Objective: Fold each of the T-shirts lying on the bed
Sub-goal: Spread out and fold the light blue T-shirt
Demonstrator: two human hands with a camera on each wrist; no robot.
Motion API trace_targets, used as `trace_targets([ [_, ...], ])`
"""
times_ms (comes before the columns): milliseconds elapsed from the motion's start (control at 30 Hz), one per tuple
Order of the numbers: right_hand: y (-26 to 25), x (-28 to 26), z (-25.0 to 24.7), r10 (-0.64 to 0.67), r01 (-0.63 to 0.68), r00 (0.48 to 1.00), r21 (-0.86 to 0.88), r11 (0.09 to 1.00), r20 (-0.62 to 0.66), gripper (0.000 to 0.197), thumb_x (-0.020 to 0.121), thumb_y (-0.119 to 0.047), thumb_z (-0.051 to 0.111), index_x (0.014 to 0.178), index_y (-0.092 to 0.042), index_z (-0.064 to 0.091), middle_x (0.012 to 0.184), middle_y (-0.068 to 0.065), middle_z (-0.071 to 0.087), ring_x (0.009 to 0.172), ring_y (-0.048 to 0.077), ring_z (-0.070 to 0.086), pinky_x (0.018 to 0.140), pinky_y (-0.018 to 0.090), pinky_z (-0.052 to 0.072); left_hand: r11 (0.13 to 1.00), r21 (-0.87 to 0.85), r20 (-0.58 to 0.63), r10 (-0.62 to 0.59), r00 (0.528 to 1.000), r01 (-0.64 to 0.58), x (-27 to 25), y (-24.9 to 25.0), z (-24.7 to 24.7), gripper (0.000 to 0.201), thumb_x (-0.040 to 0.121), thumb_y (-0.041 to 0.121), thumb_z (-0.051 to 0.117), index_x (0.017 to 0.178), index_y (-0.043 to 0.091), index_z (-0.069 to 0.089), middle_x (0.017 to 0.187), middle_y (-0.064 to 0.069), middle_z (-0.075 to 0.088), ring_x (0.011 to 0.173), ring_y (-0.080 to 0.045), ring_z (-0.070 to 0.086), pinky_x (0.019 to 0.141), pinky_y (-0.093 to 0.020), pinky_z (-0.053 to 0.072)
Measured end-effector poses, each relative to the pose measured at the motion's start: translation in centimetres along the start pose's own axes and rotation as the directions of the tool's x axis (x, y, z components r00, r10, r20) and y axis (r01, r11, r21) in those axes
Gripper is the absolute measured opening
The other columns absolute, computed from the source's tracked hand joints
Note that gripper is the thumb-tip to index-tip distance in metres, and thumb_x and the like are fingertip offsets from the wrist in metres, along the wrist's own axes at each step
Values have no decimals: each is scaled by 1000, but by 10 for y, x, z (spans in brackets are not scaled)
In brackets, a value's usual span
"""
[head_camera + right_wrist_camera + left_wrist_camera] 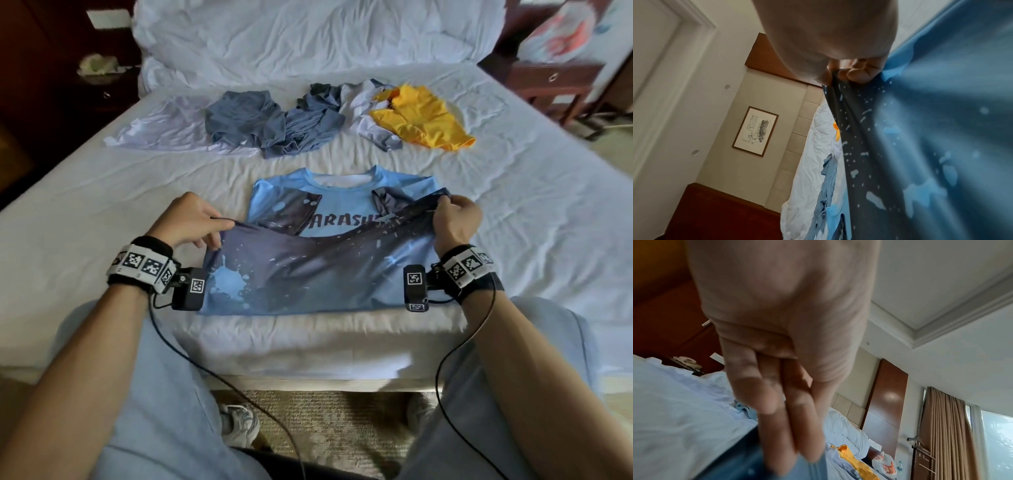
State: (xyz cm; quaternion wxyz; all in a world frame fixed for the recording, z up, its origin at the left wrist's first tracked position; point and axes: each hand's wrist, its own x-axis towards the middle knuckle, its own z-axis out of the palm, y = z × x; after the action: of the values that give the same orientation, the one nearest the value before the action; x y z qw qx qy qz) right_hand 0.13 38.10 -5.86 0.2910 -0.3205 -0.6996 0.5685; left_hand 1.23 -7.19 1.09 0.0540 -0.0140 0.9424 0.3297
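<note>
From the head view, your left hand [191, 219] and right hand [457, 219] each pinch the hem of the blue T-shirt [342, 205], lifting it over its chest near the bed [513, 205] edge. Left wrist: fingers [764, 395] clamp dark cloth. Right wrist: fingertips [857, 75] nip soft, slippery fabric; I'd keep to the corners. No containers anywhere.
</note>
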Motion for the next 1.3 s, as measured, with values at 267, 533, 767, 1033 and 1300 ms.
trace_targets([
  [267, -11, 26, 4, -33, 39, 994, -58, 998, 102, 20, 86, -20, 64, 97, -17, 80, 83, 2, 73, 73, 14, 68, 61, 21, 52, 939, -343, -171, -95, 981, 31, 65, 17, 24, 15, 97, 15, 67, 103, 2, 71, 83, -13, 77, 68, -26, 77, 46, -22, 53],
  [533, -18, 67, 17, 249, -277, 959, 248, 929, 139, 22, 103, -13, 48, 85, -6, 59, 79, 12, 75, 37, 14, 44, 40, 21, 38, 809, -587, -362, -247, 899, -14, 104, 20, 37, 12, 99, 17, 64, 93, 8, 71, 71, -13, 73, 53, -19, 72, 52, -28, 57],
  [767, -6, 101, 35, 388, -419, 908, 361, 833, 159, 24, 100, -9, 48, 81, -5, 62, 90, 18, 76, 44, 14, 48, 44, 22, 44, 782, -623, -357, -263, 896, -19, 154, 8, 53, 14, 99, 11, 65, 104, 0, 72, 93, -15, 76, 74, -22, 76, 57, -25, 60],
  [1033, 9, 145, 77, 369, -402, 916, 353, 845, 160, 23, 105, -15, 48, 112, 0, 63, 99, 19, 76, 37, 10, 45, 52, 25, 53, 809, -584, -307, -152, 939, -60, 210, 17, 77, 37, 89, -8, 60, 122, 8, 65, 115, -10, 71, 83, -18, 67, 65, -25, 59],
  [1300, 20, 168, 108, 373, -417, 909, 411, 811, 185, 26, 106, -14, 48, 123, 1, 60, 97, 14, 75, 51, 13, 55, 58, 27, 58, 857, -509, -231, -50, 972, -77, 238, 7, 87, 56, 90, -9, 53, 142, 10, 48, 142, -8, 59, 123, -17, 58, 109, -37, 48],
])
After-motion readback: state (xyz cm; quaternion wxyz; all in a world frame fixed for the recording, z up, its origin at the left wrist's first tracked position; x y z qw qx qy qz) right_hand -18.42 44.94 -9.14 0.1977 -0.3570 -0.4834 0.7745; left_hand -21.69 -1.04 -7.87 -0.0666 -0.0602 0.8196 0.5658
